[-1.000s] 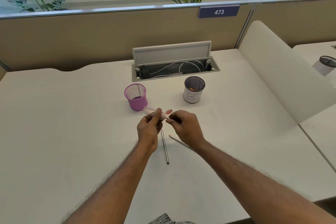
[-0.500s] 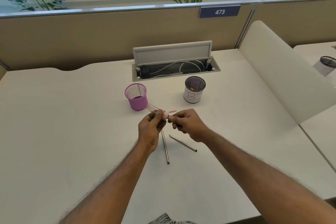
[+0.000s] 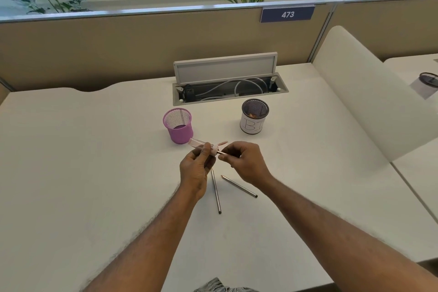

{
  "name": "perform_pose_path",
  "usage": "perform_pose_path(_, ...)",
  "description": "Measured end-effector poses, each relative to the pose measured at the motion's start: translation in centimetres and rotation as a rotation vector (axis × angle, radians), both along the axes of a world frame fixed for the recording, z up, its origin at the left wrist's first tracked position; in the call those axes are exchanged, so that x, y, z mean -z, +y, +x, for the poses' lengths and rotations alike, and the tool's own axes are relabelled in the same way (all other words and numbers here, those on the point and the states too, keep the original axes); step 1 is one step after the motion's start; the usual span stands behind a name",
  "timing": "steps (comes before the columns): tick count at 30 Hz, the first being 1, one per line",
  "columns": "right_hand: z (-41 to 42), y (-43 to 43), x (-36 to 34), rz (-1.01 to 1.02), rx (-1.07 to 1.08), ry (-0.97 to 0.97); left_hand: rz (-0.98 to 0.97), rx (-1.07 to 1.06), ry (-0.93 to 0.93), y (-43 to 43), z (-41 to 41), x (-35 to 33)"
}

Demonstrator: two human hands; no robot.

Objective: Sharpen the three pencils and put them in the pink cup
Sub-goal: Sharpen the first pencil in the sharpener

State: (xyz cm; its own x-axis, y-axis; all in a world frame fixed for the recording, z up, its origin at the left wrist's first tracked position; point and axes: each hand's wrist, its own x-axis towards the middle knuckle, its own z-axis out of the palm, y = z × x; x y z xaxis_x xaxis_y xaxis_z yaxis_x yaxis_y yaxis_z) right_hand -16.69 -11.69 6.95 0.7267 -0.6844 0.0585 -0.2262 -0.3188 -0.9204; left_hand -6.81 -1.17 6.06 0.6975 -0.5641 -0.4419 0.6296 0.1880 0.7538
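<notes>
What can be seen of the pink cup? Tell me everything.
The pink cup is a round mesh pen holder, metal by its look, with a solid rim and base. It stands upright on the white desk, left of the white-wrapped cup, and looks empty. The clear sharpener in the left hand overlaps its lower edge; contact is unclear.

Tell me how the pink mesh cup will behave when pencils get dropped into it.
The pink cup looks like thin wire mesh and seems empty, so it is probably light and may slide if bumped. It stands upright on the smooth desk, taller than wide, so long pencils leaning on its rim might tip it.
</notes>
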Motion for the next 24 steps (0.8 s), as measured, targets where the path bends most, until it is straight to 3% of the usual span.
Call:
perform_pose_path(13,0.1,-0.6,-0.6,-0.018,-0.115,0.125,-0.081,-0.014,0.034,0.1,-0.4,0.3)
perform_pose_path(15,0.1,-0.6,-0.6,0.058,-0.119,0.126,-0.096,0.002,0.017,0.1,-0.4,0.3)
perform_pose_path(20,-0.1,-0.6,-1.0,0.472,-0.159,0.086,-0.132,0.044,0.017,0.4,-0.2,0.3)
perform_pose_path(24,-0.1,-0.8,-1.3,0.562,-0.19,0.121,-0.14,0.053,0.025,0.4,-0.1,0.3)
